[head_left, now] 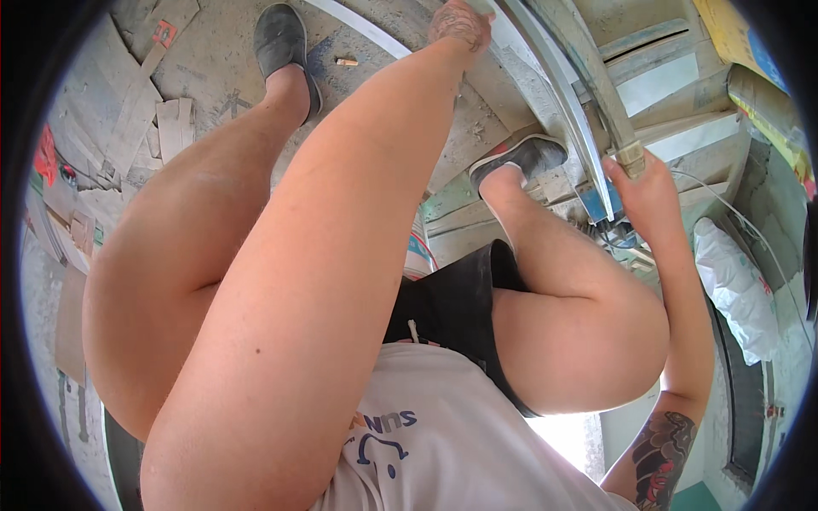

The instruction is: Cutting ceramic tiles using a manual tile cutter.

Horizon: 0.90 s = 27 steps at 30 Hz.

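Observation:
My right hand (649, 196) is closed round the near end of a long narrow wooden strip (607, 106). Beside that strip runs a shiny metal rail (558, 81), its near end close to my right thumb and over a small blue tool or clamp (596, 203). My left arm reaches far forward, and my left hand (460, 25) is curled at the top edge, close to the rail's far part. What its fingers hold is hidden. A white strip (362, 25) curves in from the top and passes behind my left forearm.
Broken board pieces (175, 128) litter the dusty floor at left, with a cigarette butt (347, 61) near my left shoe (281, 43). My right shoe (520, 157) stands by planks. At right are a white sack (734, 285), yellow bags (767, 94) and a thin cable (750, 226).

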Each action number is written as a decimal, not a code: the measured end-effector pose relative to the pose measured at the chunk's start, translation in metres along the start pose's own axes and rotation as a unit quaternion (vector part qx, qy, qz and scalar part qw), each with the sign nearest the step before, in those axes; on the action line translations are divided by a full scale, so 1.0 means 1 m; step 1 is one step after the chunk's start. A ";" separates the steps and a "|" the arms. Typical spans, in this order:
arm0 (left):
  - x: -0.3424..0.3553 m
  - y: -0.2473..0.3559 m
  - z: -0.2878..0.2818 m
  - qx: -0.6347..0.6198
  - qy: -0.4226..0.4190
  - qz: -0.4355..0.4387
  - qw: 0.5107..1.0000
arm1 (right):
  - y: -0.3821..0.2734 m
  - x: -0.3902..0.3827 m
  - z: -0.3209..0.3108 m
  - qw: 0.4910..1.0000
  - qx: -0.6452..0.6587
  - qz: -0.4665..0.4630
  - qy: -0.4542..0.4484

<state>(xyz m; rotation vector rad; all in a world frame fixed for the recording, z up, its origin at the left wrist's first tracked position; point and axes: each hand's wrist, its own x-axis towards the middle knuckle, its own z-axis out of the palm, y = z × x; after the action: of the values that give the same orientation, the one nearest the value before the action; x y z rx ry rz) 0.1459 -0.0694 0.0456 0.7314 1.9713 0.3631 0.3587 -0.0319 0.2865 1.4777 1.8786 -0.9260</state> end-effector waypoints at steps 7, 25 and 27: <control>0.007 0.006 0.001 0.077 -0.024 -0.032 0.996 | -0.045 0.017 -0.015 0.999 0.012 -0.030 0.004; -0.005 0.017 -0.013 -0.001 -0.022 -0.108 0.994 | -0.117 0.049 -0.042 0.997 0.020 -0.075 0.028; -0.006 0.021 -0.016 -0.005 -0.015 -0.104 0.994 | -0.126 0.053 -0.043 0.997 0.018 -0.072 0.023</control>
<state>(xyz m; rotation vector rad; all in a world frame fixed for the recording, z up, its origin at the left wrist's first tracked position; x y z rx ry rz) 0.1413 -0.0563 0.0688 0.5159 1.9927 0.2351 0.2236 0.0143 0.2923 1.4101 2.0325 -1.0057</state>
